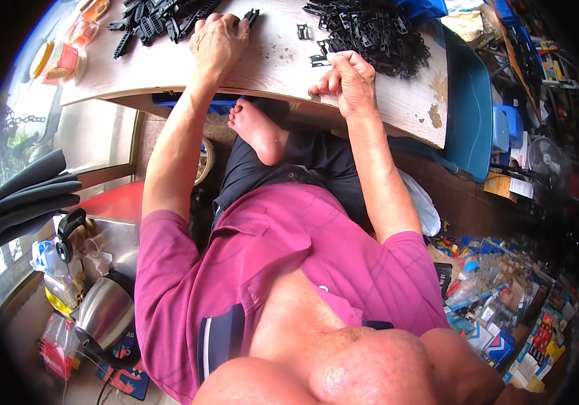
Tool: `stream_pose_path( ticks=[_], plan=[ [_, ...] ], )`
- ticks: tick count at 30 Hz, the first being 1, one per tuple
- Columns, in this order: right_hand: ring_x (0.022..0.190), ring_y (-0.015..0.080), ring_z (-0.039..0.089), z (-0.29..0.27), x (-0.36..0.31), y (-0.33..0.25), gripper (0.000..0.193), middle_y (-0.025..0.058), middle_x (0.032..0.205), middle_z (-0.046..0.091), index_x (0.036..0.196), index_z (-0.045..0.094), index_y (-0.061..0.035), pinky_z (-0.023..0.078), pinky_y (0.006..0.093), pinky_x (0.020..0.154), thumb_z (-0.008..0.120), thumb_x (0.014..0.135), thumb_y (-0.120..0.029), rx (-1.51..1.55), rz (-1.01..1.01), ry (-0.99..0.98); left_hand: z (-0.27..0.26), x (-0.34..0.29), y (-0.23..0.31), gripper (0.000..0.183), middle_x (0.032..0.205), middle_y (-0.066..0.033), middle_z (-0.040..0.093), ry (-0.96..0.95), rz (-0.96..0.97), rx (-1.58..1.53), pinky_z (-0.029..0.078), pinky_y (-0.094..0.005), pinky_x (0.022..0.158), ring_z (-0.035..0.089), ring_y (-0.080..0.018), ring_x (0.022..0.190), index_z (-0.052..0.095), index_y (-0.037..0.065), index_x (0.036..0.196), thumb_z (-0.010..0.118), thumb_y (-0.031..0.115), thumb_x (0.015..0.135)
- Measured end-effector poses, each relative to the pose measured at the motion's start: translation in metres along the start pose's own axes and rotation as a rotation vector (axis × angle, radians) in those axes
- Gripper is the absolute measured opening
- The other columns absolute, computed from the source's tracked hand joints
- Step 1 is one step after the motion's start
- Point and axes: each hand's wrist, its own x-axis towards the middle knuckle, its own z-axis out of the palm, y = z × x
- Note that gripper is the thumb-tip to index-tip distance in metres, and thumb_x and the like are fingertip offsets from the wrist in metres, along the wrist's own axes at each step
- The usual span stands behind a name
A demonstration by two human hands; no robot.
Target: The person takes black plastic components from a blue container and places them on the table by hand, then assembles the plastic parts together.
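My left hand (218, 46) is curled over the tabletop, its fingers bent around a strip of black linked plastic (252, 17) whose end shows past the fingertips; the palm side is hidden. To its left lies a heap of similar black toothed strips (151, 23). My right hand (351, 81) is closed near the table's front edge, thumb and forefinger pinched at a small black plastic clip-like part (318, 61). Another such loose part (303, 32) lies a little farther back. Behind the right hand spreads a large pile of small black parts (377, 34).
The pale wooden table (276, 67) has worn patches. Plastic tubs with orange lids (60, 62) stand at its left edge, and a blue bin (468, 101) is against its right side. My bare foot (259, 131) rests below the front edge. A steel kettle (106, 314) stands lower left.
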Motion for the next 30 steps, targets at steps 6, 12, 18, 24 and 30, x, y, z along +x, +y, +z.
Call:
stream_pose_path(
  ticks=[6, 12, 18, 24, 30],
  plan=[
    [0.046, 0.0167, 0.057, -0.001, 0.0, 0.002, 0.016, 0.0034, 0.05, 0.049, 0.081, 0.055, -0.0035, 0.06, 0.0455, 0.051, 0.06, 0.094, -0.01, 0.015, -0.004, 0.008, -0.008, -0.027, 0.042, 0.024, 0.092, -0.0109, 0.068, -0.074, 0.147, 0.041, 0.051, -0.0434, 0.078, 0.063, -0.0328, 0.091, 0.067, 0.01, 0.095, 0.064, 0.034, 0.09],
    [0.047, 0.0179, 0.059, -0.003, -0.001, 0.002, 0.012, 0.0035, 0.051, 0.05, 0.085, 0.055, -0.0034, 0.061, 0.0474, 0.053, 0.06, 0.094, -0.011, 0.021, -0.021, 0.035, -0.011, -0.038, 0.044, 0.024, 0.09, -0.0114, 0.068, -0.083, 0.183, -0.003, 0.05, -0.0438, 0.078, 0.063, -0.0343, 0.087, 0.064, 0.009, 0.1, 0.069, 0.029, 0.087],
    [0.041, 0.0154, 0.054, 0.005, -0.007, -0.011, 0.014, 0.0033, 0.047, 0.048, 0.081, 0.056, -0.0029, 0.059, 0.0429, 0.047, 0.063, 0.089, -0.012, 0.093, -0.058, 0.116, -0.019, -0.053, 0.061, 0.026, 0.08, -0.0072, 0.067, -0.082, -0.119, -0.723, 0.049, -0.0319, 0.062, 0.062, -0.0198, 0.069, 0.064, 0.007, 0.108, 0.071, 0.02, 0.087],
    [0.04, 0.0151, 0.054, 0.013, -0.009, -0.021, 0.013, 0.0019, 0.048, 0.048, 0.082, 0.057, -0.0028, 0.058, 0.0396, 0.046, 0.063, 0.089, -0.011, 0.065, -0.116, 0.104, -0.023, -0.067, 0.092, 0.029, 0.077, -0.0007, 0.063, -0.366, -0.509, -1.4, 0.05, -0.0216, 0.052, 0.058, -0.0064, 0.063, 0.065, 0.004, 0.111, 0.075, 0.018, 0.088],
    [0.043, 0.0167, 0.055, 0.01, -0.008, -0.009, 0.012, 0.0013, 0.049, 0.048, 0.081, 0.059, -0.0057, 0.053, 0.0343, 0.046, 0.065, 0.09, -0.01, 0.023, -0.07, 0.076, -0.015, -0.073, 0.093, 0.03, 0.079, -0.0005, 0.064, -0.426, -0.419, -1.357, 0.049, -0.0197, 0.056, 0.059, -0.0054, 0.067, 0.064, 0.003, 0.117, 0.072, 0.014, 0.09]
  ],
)
